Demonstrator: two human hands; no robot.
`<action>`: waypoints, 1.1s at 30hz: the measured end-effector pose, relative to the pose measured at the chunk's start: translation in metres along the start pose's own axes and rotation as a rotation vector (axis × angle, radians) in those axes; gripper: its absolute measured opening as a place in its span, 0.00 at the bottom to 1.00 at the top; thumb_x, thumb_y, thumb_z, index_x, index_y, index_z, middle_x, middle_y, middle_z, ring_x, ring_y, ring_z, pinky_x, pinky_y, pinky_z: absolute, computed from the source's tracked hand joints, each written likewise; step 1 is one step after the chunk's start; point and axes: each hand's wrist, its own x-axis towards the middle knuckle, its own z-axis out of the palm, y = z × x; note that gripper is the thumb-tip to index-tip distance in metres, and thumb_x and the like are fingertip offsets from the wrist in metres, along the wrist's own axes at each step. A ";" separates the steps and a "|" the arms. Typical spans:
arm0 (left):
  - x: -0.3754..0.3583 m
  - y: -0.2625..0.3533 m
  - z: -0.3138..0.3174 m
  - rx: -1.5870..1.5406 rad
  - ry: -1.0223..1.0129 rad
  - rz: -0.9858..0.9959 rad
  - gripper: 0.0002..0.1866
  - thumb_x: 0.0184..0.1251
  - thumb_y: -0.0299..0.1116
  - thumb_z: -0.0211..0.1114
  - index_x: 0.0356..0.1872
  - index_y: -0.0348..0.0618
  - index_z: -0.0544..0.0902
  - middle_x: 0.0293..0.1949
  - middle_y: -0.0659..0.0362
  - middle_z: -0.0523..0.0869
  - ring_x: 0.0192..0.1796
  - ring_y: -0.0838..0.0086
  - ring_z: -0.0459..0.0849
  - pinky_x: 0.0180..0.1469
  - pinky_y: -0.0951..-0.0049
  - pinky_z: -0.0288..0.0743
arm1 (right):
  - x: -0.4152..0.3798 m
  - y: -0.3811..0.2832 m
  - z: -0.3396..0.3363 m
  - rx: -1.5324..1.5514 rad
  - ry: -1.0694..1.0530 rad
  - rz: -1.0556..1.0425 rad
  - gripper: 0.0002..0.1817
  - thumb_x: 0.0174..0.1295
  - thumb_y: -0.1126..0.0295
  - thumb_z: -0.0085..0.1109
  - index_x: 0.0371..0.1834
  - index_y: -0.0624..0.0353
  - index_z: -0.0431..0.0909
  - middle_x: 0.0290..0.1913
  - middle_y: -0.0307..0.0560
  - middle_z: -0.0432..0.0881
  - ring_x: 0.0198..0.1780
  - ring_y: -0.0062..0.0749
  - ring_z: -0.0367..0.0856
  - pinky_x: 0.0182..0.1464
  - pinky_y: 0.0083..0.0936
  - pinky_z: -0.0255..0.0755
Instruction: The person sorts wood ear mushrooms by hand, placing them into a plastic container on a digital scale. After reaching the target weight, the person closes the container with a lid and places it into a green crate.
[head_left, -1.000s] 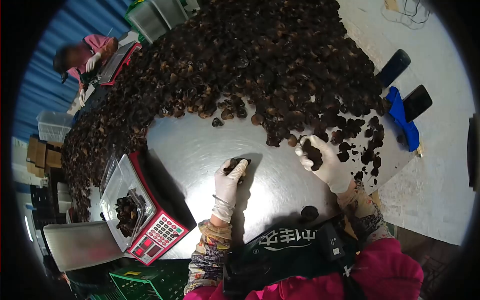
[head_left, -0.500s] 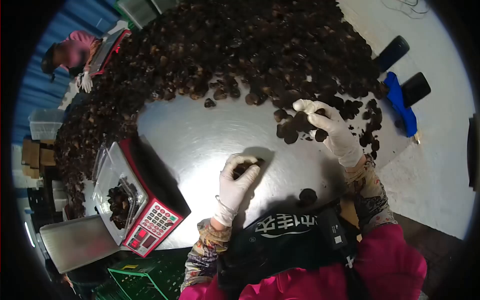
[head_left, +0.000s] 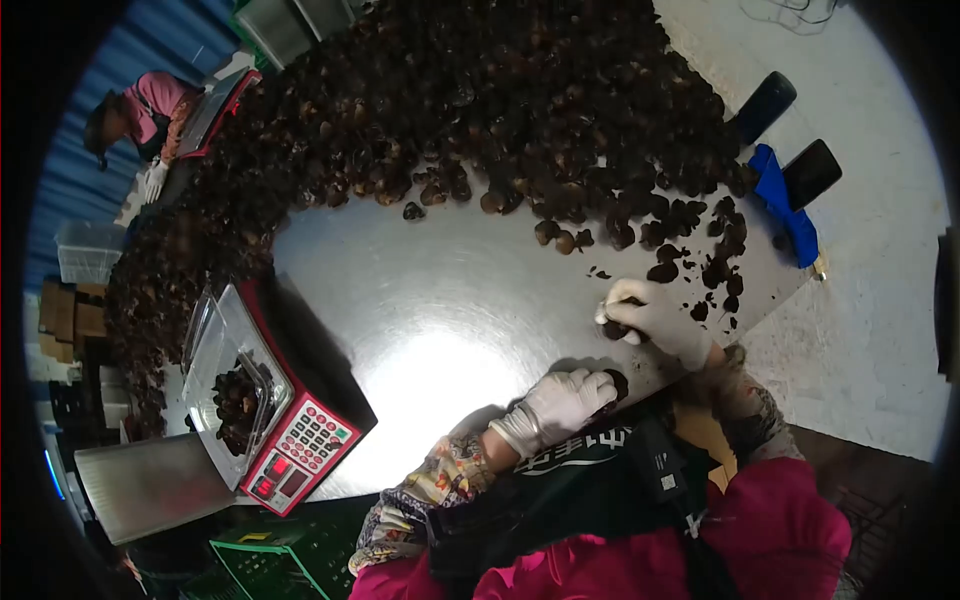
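Note:
My gloved left hand (head_left: pixel 562 408) is low over the steel table, near its front edge, its fingers closed around a dark brown mushroom (head_left: pixel 619 384) that shows past the fingertips. Further right and a little higher is my gloved right hand (head_left: pixel 658 322), pinching another dark mushroom (head_left: pixel 614 329) between thumb and fingers. Whatever else lies inside either palm is hidden. Loose mushrooms (head_left: pixel 565 241) are scattered on the metal beyond my right hand, in front of a big heap of mushrooms (head_left: pixel 480 90).
A red scale (head_left: pixel 318 440) at left carries a clear plastic tray (head_left: pixel 205 400) with mushrooms in it. Two black phone-like objects (head_left: pixel 766 107) and a blue cloth-like item (head_left: pixel 785 205) lie at right. A co-worker (head_left: pixel 150 115) stands far left. Green crates (head_left: pixel 285 560) sit below.
My left hand has moved right and toward me, to where a single mushroom lay. My right hand has come down toward the left hand, away from the loose mushrooms near the heap.

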 end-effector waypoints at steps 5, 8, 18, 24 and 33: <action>-0.002 0.005 0.012 -0.044 0.172 -0.041 0.17 0.54 0.32 0.59 0.48 0.46 0.76 0.48 0.56 0.79 0.46 0.64 0.81 0.45 0.66 0.79 | 0.003 0.005 -0.007 0.083 0.076 -0.374 0.07 0.66 0.74 0.50 0.44 0.63 0.74 0.43 0.41 0.75 0.38 0.23 0.71 0.39 0.20 0.69; -0.005 0.002 0.003 -0.301 0.221 -0.121 0.17 0.55 0.28 0.63 0.48 0.45 0.77 0.46 0.58 0.79 0.45 0.68 0.82 0.48 0.69 0.78 | 0.023 0.023 -0.016 -0.472 -0.104 -0.556 0.14 0.68 0.72 0.48 0.56 0.58 0.69 0.44 0.39 0.74 0.34 0.16 0.70 0.34 0.14 0.67; -0.104 -0.012 -0.125 -1.018 1.324 -0.759 0.27 0.61 0.21 0.60 0.64 0.41 0.72 0.39 0.61 0.81 0.34 0.80 0.77 0.37 0.81 0.71 | 0.075 -0.073 0.121 0.721 -0.565 -0.285 0.15 0.67 0.66 0.55 0.54 0.57 0.73 0.39 0.38 0.79 0.30 0.15 0.76 0.23 0.08 0.62; -0.224 -0.013 -0.205 -0.539 1.726 -0.701 0.20 0.61 0.19 0.63 0.57 0.38 0.78 0.48 0.60 0.83 0.48 0.79 0.80 0.53 0.78 0.74 | 0.092 -0.162 0.278 0.249 -0.673 -0.404 0.14 0.67 0.67 0.54 0.54 0.56 0.74 0.46 0.36 0.82 0.40 0.12 0.76 0.35 0.10 0.68; -0.367 -0.064 -0.181 -0.019 1.189 -1.060 0.28 0.68 0.46 0.61 0.62 0.36 0.73 0.57 0.48 0.77 0.62 0.62 0.74 0.65 0.68 0.64 | 0.140 -0.171 0.398 -0.635 -0.394 -1.137 0.29 0.68 0.48 0.49 0.61 0.60 0.69 0.60 0.55 0.72 0.59 0.50 0.73 0.59 0.39 0.68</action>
